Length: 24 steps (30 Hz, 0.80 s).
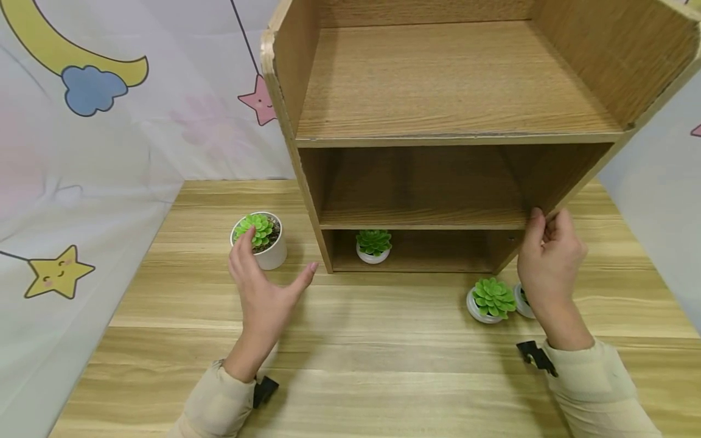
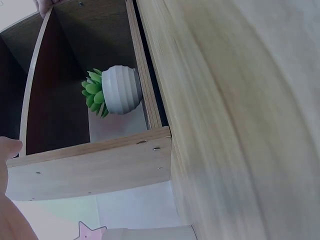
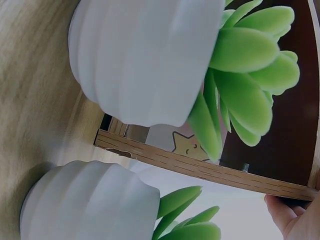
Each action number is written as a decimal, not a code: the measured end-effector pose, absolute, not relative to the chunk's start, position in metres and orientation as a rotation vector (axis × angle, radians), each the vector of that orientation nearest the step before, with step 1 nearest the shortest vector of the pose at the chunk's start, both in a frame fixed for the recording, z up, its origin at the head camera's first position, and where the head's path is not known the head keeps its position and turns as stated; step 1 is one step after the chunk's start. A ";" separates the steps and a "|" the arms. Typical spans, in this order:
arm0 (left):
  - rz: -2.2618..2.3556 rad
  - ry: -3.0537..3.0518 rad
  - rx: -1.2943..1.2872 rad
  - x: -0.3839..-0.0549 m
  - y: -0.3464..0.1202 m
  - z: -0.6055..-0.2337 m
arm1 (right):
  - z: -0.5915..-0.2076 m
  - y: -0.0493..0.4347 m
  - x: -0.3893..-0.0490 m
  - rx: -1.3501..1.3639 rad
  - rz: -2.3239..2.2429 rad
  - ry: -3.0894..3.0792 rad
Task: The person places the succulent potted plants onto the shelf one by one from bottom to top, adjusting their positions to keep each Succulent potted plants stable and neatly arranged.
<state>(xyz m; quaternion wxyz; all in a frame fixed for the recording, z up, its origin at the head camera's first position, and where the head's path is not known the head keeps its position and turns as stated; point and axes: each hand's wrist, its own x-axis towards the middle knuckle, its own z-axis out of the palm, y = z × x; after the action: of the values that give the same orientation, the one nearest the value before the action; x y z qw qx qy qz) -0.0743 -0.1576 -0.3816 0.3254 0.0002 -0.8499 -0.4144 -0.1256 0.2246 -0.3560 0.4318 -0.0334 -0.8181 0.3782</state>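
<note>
A pale backdrop (image 1: pixel 159 134) printed with a yellow star (image 1: pixel 60 272) is hanging across the left of the head view. A wooden table (image 1: pixel 383 371) is filling the lower frame. On it, a brown shelf unit (image 1: pixel 460 85) is occupying the upper centre and right. At right, the right hand (image 1: pixel 550 261) is pinching the edge of the unit's right side panel near the middle board. At lower left, the left hand (image 1: pixel 265 295) is spreading, thumb well apart from fingers; whether a fingertip is touching the large white pot (image 1: pixel 271 255) behind it, I cannot tell. That pot, left of centre, is holding a green succulent. A smaller potted plant (image 1: pixel 374 245) is standing upright in the bottom compartment, towards its left. Right of centre, another potted plant (image 1: pixel 491 299) is sitting before the unit, just beside a third small pot (image 1: pixel 523 307), which the right hand is partly hiding.
</note>
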 end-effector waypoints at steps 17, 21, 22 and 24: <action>-0.954 -2.230 0.099 -0.080 -0.182 -0.386 | -0.359 0.224 -0.127 -0.048 0.978 -2.007; -0.935 -2.247 0.117 -0.081 -0.187 -0.387 | -0.359 0.224 -0.128 -0.045 0.979 -2.004; -0.938 -2.252 0.124 -0.081 -0.188 -0.388 | -0.359 0.224 -0.128 -0.044 0.978 -2.004; -0.939 -2.261 0.135 -0.082 -0.190 -0.388 | -0.359 0.224 -0.129 -0.043 0.976 -2.002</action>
<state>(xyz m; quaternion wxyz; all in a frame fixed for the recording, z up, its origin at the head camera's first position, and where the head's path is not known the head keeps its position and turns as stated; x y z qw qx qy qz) -0.0824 -0.1895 -0.3883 0.3381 0.0516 -0.8678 -0.3606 -0.1286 0.2239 -0.3592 0.4415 -0.0172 -0.8064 0.3931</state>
